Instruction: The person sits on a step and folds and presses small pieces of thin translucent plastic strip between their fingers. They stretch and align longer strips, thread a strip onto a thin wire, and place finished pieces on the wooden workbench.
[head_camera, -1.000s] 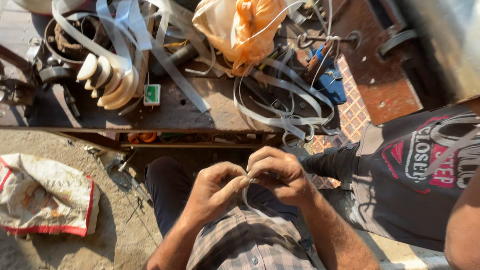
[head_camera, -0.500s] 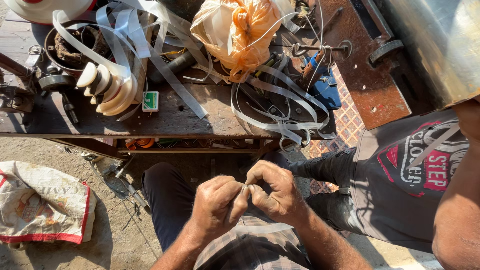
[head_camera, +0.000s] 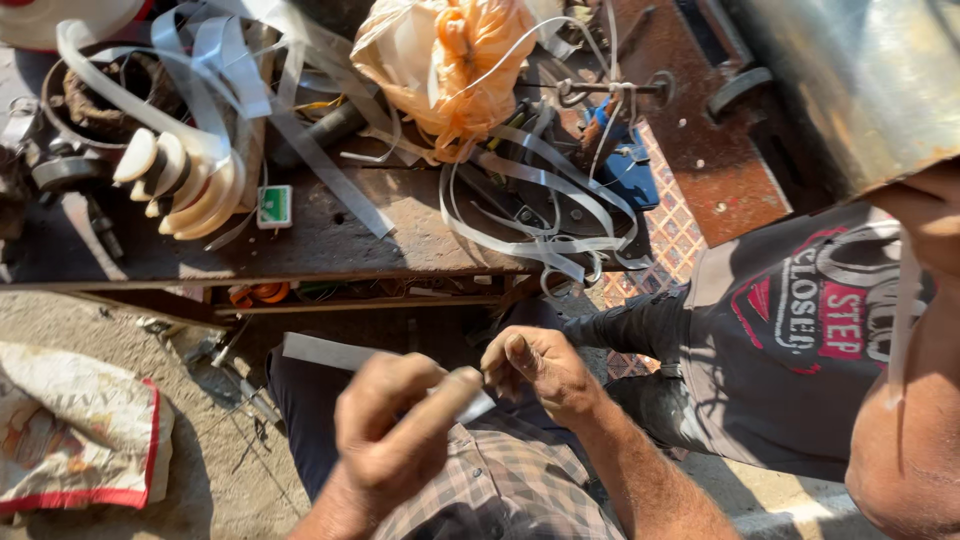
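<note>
My left hand (head_camera: 395, 425) is raised over my lap, its fingers curled around a flat grey strip (head_camera: 325, 352) that sticks out to the left. Just to its right, my right hand (head_camera: 535, 368) pinches the other end of the same strip between thumb and fingertips. The two hands almost touch. Below them are my checked shirt (head_camera: 500, 490) and dark trousers. The middle of the strip is hidden behind my left hand.
A worn wooden bench (head_camera: 330, 240) in front carries tangled white strips (head_camera: 540, 220), an orange plastic bag (head_camera: 450, 60), stacked white curved pieces (head_camera: 180, 185) and a small green-and-white box (head_camera: 274, 206). Another person in a dark printed shirt (head_camera: 790, 340) stands at right. A printed sack (head_camera: 70, 430) lies on the ground.
My left hand has lifted toward the camera and the hands have drawn slightly apart. The grey strip now shows reaching out to the left. The view has shifted a little.
</note>
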